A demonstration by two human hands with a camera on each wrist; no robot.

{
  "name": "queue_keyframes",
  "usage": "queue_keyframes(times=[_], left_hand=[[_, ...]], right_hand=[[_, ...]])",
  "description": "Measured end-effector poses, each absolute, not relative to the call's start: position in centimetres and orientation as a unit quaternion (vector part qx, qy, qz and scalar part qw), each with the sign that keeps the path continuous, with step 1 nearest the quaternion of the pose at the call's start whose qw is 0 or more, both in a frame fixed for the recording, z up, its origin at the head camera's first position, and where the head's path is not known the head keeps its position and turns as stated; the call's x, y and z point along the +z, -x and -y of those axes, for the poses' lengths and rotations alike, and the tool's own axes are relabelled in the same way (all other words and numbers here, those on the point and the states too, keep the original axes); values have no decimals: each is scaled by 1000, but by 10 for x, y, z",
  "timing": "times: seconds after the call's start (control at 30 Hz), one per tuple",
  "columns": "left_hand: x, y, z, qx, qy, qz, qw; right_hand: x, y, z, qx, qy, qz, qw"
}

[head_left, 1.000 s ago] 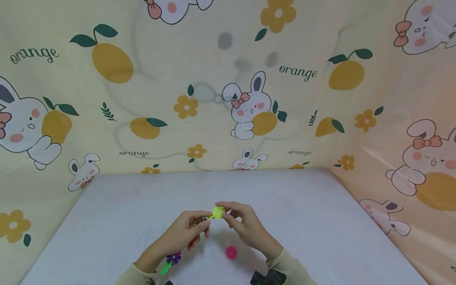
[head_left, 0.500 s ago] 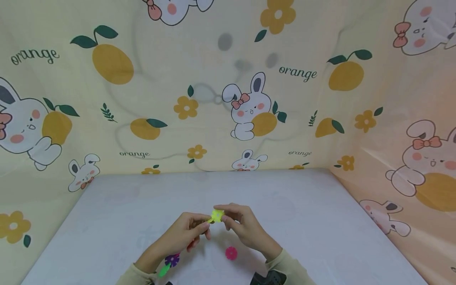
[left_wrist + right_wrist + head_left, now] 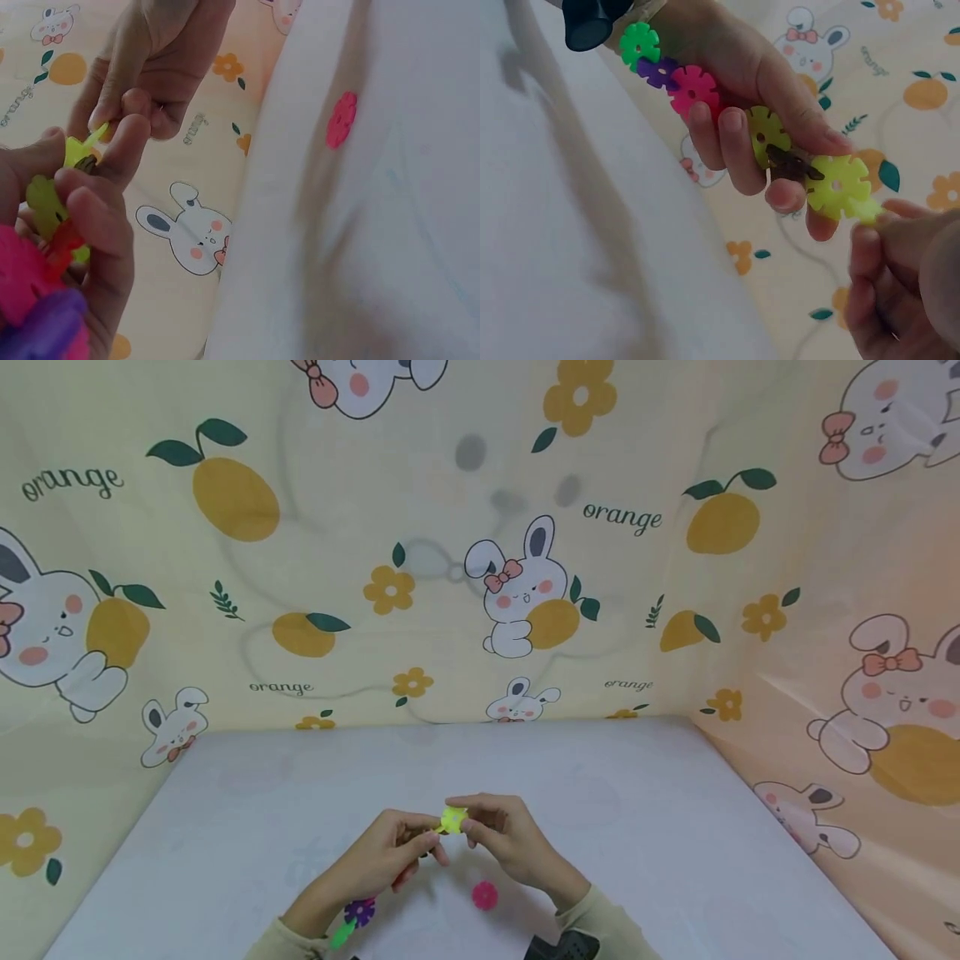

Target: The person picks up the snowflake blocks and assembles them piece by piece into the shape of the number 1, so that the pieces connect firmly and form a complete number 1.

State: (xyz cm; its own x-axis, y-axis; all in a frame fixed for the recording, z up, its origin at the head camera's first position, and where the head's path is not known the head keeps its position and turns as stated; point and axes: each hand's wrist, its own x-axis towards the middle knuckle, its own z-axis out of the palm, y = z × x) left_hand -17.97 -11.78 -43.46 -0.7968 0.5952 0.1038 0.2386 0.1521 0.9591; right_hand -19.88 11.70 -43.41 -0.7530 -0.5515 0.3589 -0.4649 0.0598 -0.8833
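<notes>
My left hand holds a chain of notched plastic snowflake discs slotted together. Running along it in the right wrist view are a green disc, a purple disc, a pink disc, a yellow disc, a dark brown disc and a brighter yellow disc at the end. A red disc, partly hidden by fingers, shows in the left wrist view. With thumb and fingers, my right hand pinches another yellow disc against the end disc's edge; how deep it sits cannot be told.
One loose pink disc lies on the white tabletop, below and between the hands. Behind the table hangs a cloth printed with rabbits and oranges, which also covers the sides.
Both hands sink slightly in the head view, still together around the yellow discs. The chain's green and purple end shifts a little down and left. The loose pink disc stays on the table.
</notes>
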Motion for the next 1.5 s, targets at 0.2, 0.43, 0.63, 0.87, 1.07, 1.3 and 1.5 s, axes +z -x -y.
queue_keyframes(times=[0.2,0.43,0.63,0.87,1.07,1.3,1.5], left_hand=[[-435,180,118,586,-278,-747,148],[-432,180,116,593,-251,-747,165],[-432,181,114,593,-245,-750,159],[-431,182,113,596,-243,-751,143],[-429,182,113,594,-227,-761,130],[-427,181,114,607,-207,-760,108],[-427,180,115,616,-202,-755,100]], right_hand=[[-433,199,-115,-583,344,-735,39],[-431,199,-116,-567,327,-756,36],[-432,199,-117,-555,306,-773,39],[-430,203,-122,-557,290,-777,37],[-431,209,-129,-542,276,-792,54],[-436,217,-136,-516,281,-805,82],[-445,223,-139,-487,304,-807,137]])
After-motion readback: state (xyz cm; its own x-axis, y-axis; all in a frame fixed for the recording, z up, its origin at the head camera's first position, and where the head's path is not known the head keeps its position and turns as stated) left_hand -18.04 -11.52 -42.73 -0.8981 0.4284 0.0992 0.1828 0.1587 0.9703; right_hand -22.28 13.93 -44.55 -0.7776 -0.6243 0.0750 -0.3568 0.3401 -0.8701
